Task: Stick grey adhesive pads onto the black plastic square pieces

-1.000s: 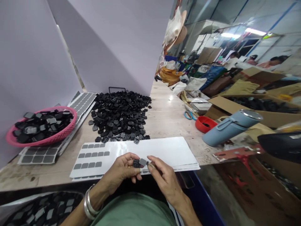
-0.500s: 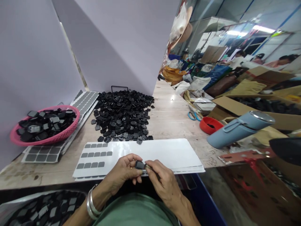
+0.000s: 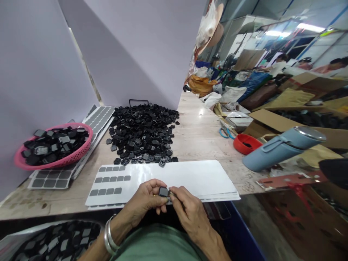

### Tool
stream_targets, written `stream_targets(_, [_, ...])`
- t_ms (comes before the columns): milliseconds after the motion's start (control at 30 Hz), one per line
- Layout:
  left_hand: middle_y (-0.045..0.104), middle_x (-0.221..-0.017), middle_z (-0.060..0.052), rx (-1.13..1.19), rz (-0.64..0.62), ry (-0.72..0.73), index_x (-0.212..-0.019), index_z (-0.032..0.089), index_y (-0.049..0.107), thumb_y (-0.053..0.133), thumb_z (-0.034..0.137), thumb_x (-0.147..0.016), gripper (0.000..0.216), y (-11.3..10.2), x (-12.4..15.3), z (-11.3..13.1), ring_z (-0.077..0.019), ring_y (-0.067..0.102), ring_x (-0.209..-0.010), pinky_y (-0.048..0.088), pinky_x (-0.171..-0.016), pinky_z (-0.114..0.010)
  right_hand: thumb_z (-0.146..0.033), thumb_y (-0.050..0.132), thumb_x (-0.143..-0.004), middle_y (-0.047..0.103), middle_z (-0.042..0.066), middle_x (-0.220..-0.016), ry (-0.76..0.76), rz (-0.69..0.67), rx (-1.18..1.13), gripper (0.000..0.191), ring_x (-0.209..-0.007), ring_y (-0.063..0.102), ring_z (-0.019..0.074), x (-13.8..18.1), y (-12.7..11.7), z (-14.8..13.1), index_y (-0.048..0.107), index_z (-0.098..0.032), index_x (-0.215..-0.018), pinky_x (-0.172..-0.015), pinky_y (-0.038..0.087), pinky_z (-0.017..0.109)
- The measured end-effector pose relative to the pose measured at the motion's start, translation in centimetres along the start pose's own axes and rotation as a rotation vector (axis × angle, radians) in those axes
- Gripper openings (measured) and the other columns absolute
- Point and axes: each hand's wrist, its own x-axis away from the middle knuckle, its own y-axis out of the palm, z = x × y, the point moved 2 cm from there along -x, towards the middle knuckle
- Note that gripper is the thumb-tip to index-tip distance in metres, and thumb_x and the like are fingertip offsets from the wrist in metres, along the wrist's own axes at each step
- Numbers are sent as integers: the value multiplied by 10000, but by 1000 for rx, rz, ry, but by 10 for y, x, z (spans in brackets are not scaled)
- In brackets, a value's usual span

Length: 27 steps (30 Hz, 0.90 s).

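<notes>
Close to the table's front edge, my left hand [image 3: 150,195] is closed, thumb and fingers pinching a small black plastic piece [image 3: 163,191] with a grey flat face turned up. My right hand [image 3: 187,208] is closed too, its thumb and forefinger pressed together at the right end of that same piece; whether anything else is between them is hidden. Under and behind the hands lies a white sticker sheet [image 3: 195,177] with rows of grey rounded stickers [image 3: 110,178] at its left. Beyond it spreads a big heap of similar black pieces [image 3: 144,130].
A pink basket [image 3: 78,152] of black pieces rests on more sticker sheets [image 3: 50,180] at left. To the right are blue scissors [image 3: 225,133], a red bowl [image 3: 239,146] and a blue flask [image 3: 268,154]. Below the table's left front, a bag [image 3: 58,241] holds more pieces.
The black piece has turned slightly, so more of its grey face shows. Both hands keep their grip at nearly the same spot; the whole view has shifted a little.
</notes>
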Motion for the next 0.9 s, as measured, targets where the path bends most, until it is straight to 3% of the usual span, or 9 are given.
stream_targets(333, [631, -700, -16, 48, 27, -8, -974, 115, 527, 794, 217, -629, 448, 0, -1, -8, -104, 595, -521, 421, -447, -163, -216, 370, -969, 609, 38, -835, 8, 36, 81, 253, -729, 609, 169, 2, 3, 0, 589, -215, -1095, -636, 485, 268])
stream_targets(533, [628, -703, -12, 88, 31, 6, -984, 119, 527, 798, 204, -622, 460, 4, -1, -4, -104, 595, -522, 416, -449, -161, -212, 399, -968, 619, 57, -866, -9, 121, -42, 234, -772, 607, 168, 4, 0, 1, 585, -195, -1107, -666, 484, 269])
stream_targets(667, [670, -825, -63, 77, 38, 3, -959, 125, 513, 802, 206, -613, 458, 5, -1, -3, -107, 604, -527, 415, -448, -171, -188, 432, -958, 616, 55, -884, -19, 196, -89, 222, -796, 607, 164, 5, -2, 4, 577, -192, -1125, -697, 480, 269])
stream_targets(767, [679, -879, -85, 80, 45, 1, -964, 127, 503, 801, 203, -609, 470, 3, 0, -5, -106, 605, -523, 410, -440, -169, -192, 428, -959, 612, 53, -878, -28, 185, -75, 217, -789, 604, 163, 4, -2, 4, 575, -188, -1119, -695, 477, 273])
stream_targets(900, [646, -743, -28, 78, 35, 8, -962, 122, 514, 796, 200, -612, 456, 0, -1, -7, -106, 597, -513, 415, -439, -166, -207, 405, -966, 611, 57, -861, -43, 130, -24, 221, -772, 602, 165, 2, 1, 1, 578, -176, -1098, -668, 478, 273])
